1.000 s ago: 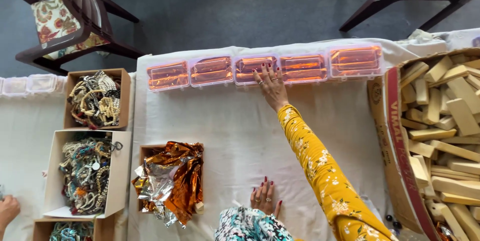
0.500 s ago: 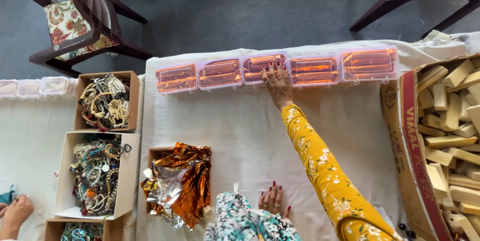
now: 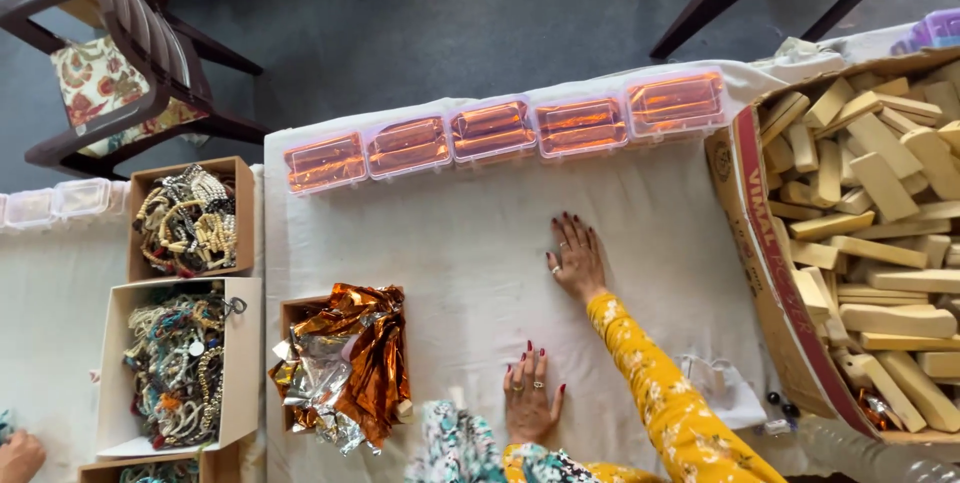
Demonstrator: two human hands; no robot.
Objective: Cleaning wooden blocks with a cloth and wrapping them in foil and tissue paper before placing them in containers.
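White-clothed table, both hands flat on bare cloth.
Right hand (image 3: 577, 258), which touched the middle orange-filled clear box (image 3: 492, 130) half a second ago, now lies spread mid-table, well apart from that row of five along the far edge. Left hand (image 3: 530, 398) rests spread at the near edge, beside crumpled orange foil (image 3: 345, 368).

Single head view only. Camera looked steeply down from above at white-covered table (image 3: 470, 253), fairly near. Far edge at top, grey floor (image 3: 500, 13) beyond. No second view shared scene.
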